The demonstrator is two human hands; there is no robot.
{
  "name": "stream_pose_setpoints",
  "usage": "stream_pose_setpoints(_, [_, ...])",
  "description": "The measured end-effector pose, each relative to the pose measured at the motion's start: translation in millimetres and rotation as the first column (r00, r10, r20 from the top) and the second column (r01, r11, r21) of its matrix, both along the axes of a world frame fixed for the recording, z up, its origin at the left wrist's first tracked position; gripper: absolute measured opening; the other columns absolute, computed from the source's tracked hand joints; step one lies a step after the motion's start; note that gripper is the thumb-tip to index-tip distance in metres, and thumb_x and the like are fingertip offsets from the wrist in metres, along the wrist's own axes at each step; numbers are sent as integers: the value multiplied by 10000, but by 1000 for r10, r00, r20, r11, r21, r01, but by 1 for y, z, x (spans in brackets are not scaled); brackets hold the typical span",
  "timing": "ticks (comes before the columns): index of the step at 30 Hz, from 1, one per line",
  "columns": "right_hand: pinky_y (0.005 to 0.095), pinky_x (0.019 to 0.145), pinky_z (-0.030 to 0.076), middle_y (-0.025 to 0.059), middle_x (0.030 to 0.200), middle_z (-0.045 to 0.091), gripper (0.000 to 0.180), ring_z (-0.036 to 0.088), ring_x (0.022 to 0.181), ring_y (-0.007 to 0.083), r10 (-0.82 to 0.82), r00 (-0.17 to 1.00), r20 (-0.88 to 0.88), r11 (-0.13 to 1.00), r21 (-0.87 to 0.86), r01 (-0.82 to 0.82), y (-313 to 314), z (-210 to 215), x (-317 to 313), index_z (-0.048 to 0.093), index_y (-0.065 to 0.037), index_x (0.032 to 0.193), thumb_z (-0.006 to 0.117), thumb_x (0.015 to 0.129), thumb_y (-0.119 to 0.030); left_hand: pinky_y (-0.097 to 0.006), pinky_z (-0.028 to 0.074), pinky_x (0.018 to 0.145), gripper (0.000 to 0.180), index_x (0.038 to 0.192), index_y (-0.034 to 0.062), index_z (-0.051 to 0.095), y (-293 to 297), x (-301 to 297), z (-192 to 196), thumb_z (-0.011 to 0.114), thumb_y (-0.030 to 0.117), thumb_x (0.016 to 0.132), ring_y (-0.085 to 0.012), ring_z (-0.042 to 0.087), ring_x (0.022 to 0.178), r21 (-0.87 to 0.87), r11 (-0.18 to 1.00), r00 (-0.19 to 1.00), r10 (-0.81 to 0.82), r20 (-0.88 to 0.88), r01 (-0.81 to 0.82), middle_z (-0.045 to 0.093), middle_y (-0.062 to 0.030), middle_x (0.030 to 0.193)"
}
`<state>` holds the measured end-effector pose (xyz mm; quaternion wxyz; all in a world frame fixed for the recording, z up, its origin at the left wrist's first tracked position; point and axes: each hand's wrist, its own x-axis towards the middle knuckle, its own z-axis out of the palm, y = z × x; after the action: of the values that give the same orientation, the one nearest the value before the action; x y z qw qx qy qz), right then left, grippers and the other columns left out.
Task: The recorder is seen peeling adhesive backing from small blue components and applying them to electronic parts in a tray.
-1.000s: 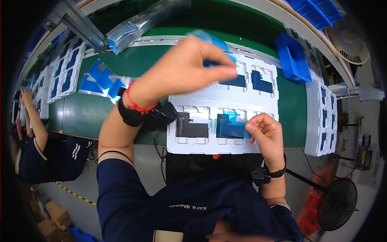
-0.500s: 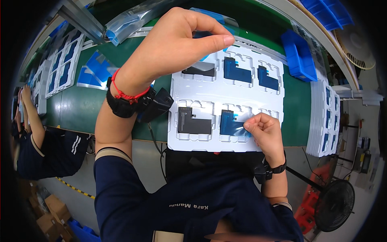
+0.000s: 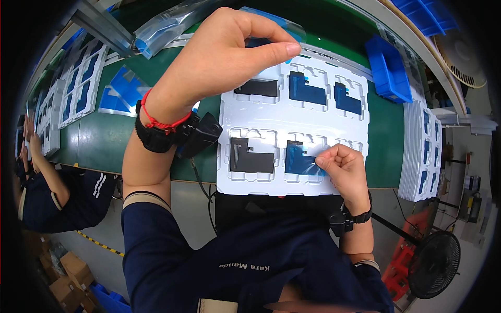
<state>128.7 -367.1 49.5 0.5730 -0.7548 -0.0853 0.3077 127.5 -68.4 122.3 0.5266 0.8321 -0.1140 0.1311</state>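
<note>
A white moulded tray [image 3: 292, 121] lies before me, holding flat, L-shaped battery-like parts in its pockets. My right hand [image 3: 342, 169] is closed in a pinch at the right edge of a blue-covered part [image 3: 300, 158] in the near middle pocket; shiny clear film [image 3: 314, 170] creases at its fingertips. Raised over the tray's far left corner, my left hand [image 3: 235, 49] has thumb and index finger pressed together; what they hold, if anything, is unclear. Below it sits a black part [image 3: 257, 87], partly hidden. Another black part [image 3: 251, 156] fills the near left pocket.
Two blue-covered parts [image 3: 308, 89] occupy the far pockets. Blue film sheets [image 3: 122, 91] lie left on the green bench [image 3: 104, 138]. A blue bin [image 3: 387, 70] and stacked trays [image 3: 420, 154] stand right. A co-worker [image 3: 62, 195] is at far left; a black fan [image 3: 434, 265] stands lower right.
My left hand has shifted slightly left and away from me. My right hand keeps its pinch in nearly the same spot. The co-worker's arm at far left has moved.
</note>
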Motion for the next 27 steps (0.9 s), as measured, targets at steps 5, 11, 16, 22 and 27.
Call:
stream_pose_setpoints(5, [173, 612, 461, 32, 742, 655, 45, 579, 654, 41, -6, 999, 42, 1000, -10, 6, 1, -4, -2, 629, 17, 822, 670, 821, -2, -219, 468, 690, 228, 949, -5, 710, -1, 0, -1, 657, 203, 870, -105, 607, 766, 13, 1000, 1000, 19, 13, -19, 689, -78, 832])
stream_pose_setpoints(11, [170, 577, 447, 22, 714, 645, 47, 557, 623, 30, -23, 994, 110, 999, -30, 27, 3, -8, -6, 632, 16, 813, 675, 812, -2, -216, 460, 672, 230, 949, 3, 714, 0, -1, 1, 661, 212, 868, -97, 598, 752, 65, 996, 996, 69, -49, -66, 688, -72, 822])
stream_pose_setpoints(16, [169, 532, 428, 16, 687, 633, 48, 523, 579, 21, -8, 973, 229, 992, -120, 36, 5, -9, -9, 632, 19, 780, 672, 801, 3, -220, 465, 673, 231, 954, 8, 715, 0, 0, -1, 664, 216, 867, -101, 604, 759, 56, 997, 998, 59, -23, -57, 693, -77, 838])
stream_pose_setpoints(22, [195, 478, 391, 23, 613, 607, 77, 488, 499, 42, 26, 930, 366, 980, -194, 49, 5, -16, -11, 625, 4, 774, 698, 757, -13, -223, 470, 679, 228, 954, 14, 716, -1, 0, 0, 664, 218, 867, -104, 610, 768, 66, 995, 996, 74, -40, -71, 696, -79, 848])
stream_pose_setpoints(27, [270, 450, 391, 40, 522, 515, 211, 502, 439, 155, 251, 784, 568, 899, -438, 29, 17, 12, -16, 579, -27, 900, 700, 727, -35, -223, 470, 681, 227, 947, 13, 717, 0, -1, -1, 662, 219, 869, -108, 613, 768, 74, 994, 996, 85, -30, -83, 695, -72, 840])
